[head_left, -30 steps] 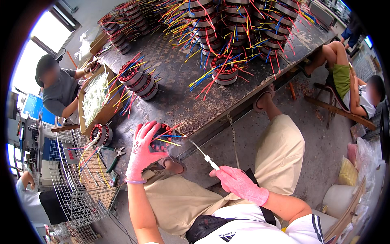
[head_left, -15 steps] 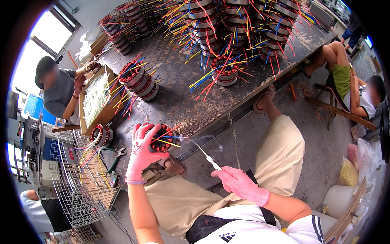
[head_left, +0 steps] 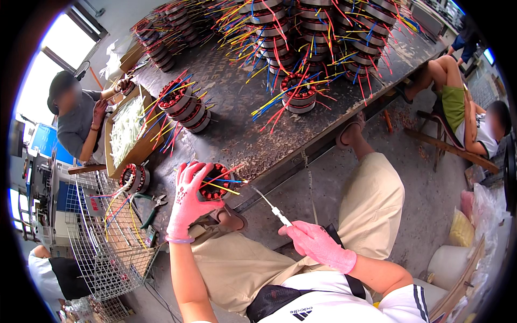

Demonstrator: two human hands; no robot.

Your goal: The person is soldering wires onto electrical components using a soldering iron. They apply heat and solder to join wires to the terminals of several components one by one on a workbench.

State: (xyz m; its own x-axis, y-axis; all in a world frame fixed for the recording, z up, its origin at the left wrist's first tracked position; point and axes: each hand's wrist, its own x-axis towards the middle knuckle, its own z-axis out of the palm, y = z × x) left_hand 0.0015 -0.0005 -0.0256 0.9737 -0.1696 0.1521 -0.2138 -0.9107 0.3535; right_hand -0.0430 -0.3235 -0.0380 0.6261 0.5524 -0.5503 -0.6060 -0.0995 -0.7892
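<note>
At the table's near edge, my pink-gloved left hand (head_left: 188, 199) grips a motor stator (head_left: 213, 194) from its left side, thumb below and fingers over the top. Red, blue and yellow lead wires (head_left: 229, 181) stick out rightward from this ring of red windings. My right hand (head_left: 320, 246), gloved in pink too, is closed round the handle of a soldering iron (head_left: 281, 216). Its thin bent metal tip points up and left, close to the wire ends; whether it touches them I cannot tell.
Tall stacks of wired stators (head_left: 269, 43) stand at the back of the dark worn table (head_left: 242, 124). Further left lie a single stator (head_left: 141, 177), green-handled pliers (head_left: 153, 210), a wire basket (head_left: 102, 242) and a box of white strips (head_left: 126, 132). Other people sit left and right.
The whitish smoke near the wire ends has mostly cleared. My right hand and the iron have shifted very slightly left; my left hand keeps its hold on the stator.
</note>
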